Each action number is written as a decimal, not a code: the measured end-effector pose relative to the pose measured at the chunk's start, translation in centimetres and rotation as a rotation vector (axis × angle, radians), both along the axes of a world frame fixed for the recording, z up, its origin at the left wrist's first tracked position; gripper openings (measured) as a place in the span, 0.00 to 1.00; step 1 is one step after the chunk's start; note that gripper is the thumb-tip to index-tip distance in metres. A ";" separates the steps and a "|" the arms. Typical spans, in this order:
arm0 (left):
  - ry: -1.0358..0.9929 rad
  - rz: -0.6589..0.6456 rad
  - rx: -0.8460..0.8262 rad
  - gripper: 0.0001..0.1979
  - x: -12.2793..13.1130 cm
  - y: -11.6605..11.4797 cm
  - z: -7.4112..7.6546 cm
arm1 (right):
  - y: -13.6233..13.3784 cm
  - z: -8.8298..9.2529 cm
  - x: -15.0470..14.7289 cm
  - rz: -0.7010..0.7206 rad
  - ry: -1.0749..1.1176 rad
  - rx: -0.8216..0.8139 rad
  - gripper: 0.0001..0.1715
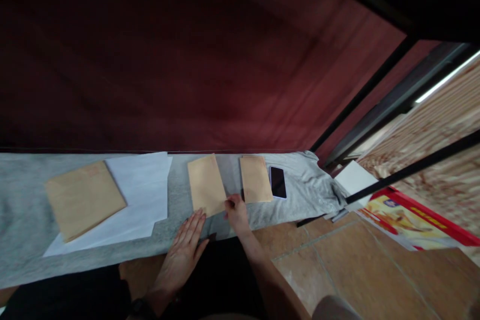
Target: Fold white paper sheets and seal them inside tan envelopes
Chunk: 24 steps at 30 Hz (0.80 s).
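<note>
- Long grey fabric cover (179, 195) lies crumpled at right.
- White rectangular paper sheets (146, 185) lie on it, left.
- Tan rectangular paper envelope (206, 185) lies right of sheets.
- Left hand (182, 250): fingers straight, tips on envelope's near edge.
- Right hand (237, 214): fingers bunched at envelope's near right corner; whether pinching, unclear.

To my right a dark-screened phone (278, 182) lies on grey cloth (305, 182). A dark red panel (187, 85) rises along the far side. Farther right I see a printed red-and-yellow box (407, 217), perhaps food packaging, near a black bar (416, 166); brown floor tiles (337, 260) spread nearer me.
</note>
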<state>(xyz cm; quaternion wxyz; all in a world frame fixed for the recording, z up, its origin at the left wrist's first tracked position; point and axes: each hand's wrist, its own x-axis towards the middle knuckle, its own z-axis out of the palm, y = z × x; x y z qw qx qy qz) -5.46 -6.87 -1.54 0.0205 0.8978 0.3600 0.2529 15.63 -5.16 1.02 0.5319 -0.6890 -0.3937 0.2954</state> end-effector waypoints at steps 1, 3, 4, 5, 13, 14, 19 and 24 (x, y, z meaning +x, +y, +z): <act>-0.006 0.002 -0.013 0.35 0.1 -0.1 0.2 | 0.0 0.4 1.2 -0.021 0.013 0.014 0.08; -0.023 0.008 -0.025 0.35 0.1 -0.3 0.4 | -0.3 1.3 4.2 -0.075 0.017 0.047 0.11; -0.030 0.010 -0.024 0.35 0.0 -0.4 0.4 | -0.5 1.8 6.0 -0.131 0.023 0.072 0.13; -0.034 0.009 -0.022 0.35 -0.1 -0.4 0.3 | -0.7 2.2 7.7 -0.174 0.012 0.076 0.14; -0.009 -0.024 0.014 0.33 -1.1 -0.5 -1.5 | -3.3 2.4 14.8 -0.311 -0.114 -0.038 0.14; -0.002 -0.026 0.010 0.32 -1.1 -0.5 -1.5 | -3.4 2.2 14.8 -0.317 -0.131 -0.054 0.13; 0.006 -0.013 -0.008 0.33 -1.5 -0.3 -1.0 | -3.9 2.2 13.9 -0.358 -0.253 -0.123 0.10; -0.050 0.090 -0.020 0.33 -2.7 0.6 0.3 | -4.7 3.1 12.7 -0.395 -0.576 -0.254 0.13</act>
